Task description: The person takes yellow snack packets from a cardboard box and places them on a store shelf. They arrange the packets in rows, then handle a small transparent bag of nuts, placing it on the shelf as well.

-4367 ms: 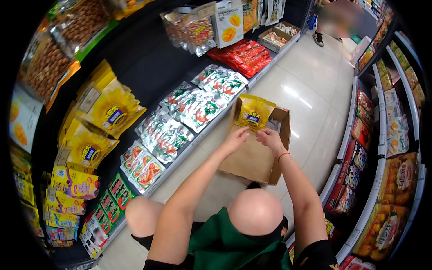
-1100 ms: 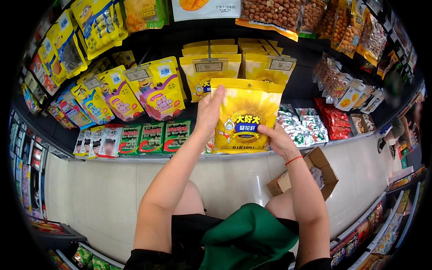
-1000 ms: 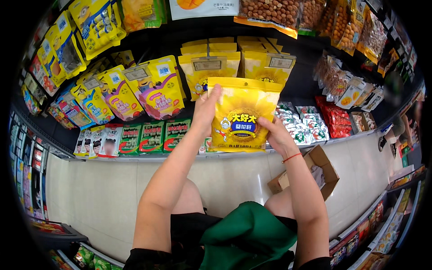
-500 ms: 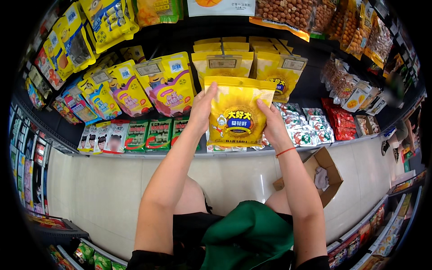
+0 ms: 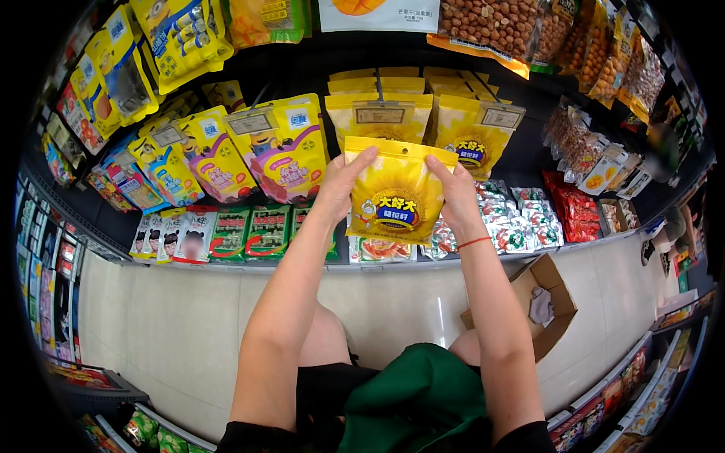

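A yellow bag of sunflower seeds (image 5: 393, 200) is held up between both hands, its printed front facing me. My left hand (image 5: 340, 185) grips its upper left side, thumb on the front. Opposite, my right hand (image 5: 455, 192) pinches the upper right corner, and a red string bracelet circles that wrist. Just behind the bag, matching yellow bags hang in two rows on hooks, the left row (image 5: 355, 117) partly covered by it and the right row (image 5: 483, 128) showing more. Price tags sit on the hook ends.
Yellow-and-pink snack pouches (image 5: 283, 155) hang to the left, bags of nuts (image 5: 483, 30) above. Along the bottom shelf lie green packs (image 5: 268, 230), silvery packets (image 5: 521, 226) and red packets (image 5: 575, 211). An open cardboard box (image 5: 563, 302) with crumpled material stands on the tiled floor, right.
The sunflower seed bag has tilted, its lower edge swinging away from me, and both hands have shifted slightly with it. Both hands keep their hold. The shelf view has shifted slightly.
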`<state>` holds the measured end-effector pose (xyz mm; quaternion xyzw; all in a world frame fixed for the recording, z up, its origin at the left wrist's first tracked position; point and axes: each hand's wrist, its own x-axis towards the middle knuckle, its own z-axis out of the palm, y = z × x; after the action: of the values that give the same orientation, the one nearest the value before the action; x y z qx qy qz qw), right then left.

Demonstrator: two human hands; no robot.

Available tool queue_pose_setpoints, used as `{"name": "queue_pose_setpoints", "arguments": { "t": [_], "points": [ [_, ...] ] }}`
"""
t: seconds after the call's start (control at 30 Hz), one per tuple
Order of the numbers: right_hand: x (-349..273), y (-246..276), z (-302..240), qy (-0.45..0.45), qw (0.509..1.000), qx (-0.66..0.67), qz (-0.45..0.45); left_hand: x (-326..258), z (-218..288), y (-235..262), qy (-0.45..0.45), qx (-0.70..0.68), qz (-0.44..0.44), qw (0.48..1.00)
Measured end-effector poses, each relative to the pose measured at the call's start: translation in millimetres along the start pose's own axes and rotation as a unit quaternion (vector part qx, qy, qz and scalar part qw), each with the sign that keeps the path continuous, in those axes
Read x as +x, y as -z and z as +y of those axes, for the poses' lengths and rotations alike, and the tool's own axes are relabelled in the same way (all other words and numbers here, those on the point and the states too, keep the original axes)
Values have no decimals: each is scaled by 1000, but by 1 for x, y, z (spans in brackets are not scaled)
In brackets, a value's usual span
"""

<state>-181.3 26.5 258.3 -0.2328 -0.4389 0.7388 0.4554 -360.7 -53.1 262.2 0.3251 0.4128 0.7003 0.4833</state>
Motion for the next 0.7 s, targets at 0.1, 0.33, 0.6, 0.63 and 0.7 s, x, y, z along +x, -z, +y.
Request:
{"name": "queue_pose_setpoints", "arguments": {
  "t": [0.1, 0.33, 0.6, 0.63, 0.7],
  "points": [
    [3, 1, -6, 0, 1000, -7, 0, 2, 3, -2, -13, -9, -9, 1000],
    [19, -9, -18, 36, 999, -21, -23, 10, 6, -3, -39, -29, 7, 999],
    [31, -8, -16, 34, 998, -33, -30, 15, 9, -8, -44, 64, -24, 997],
    [31, -9, -18, 32, 999, -27, -30, 17, 8, -9, -52, 57, -26, 997],
    [34, -10, -19, 34, 999, -25, -34, 18, 8, -12, -49, 36, -11, 998]
  ]
}}
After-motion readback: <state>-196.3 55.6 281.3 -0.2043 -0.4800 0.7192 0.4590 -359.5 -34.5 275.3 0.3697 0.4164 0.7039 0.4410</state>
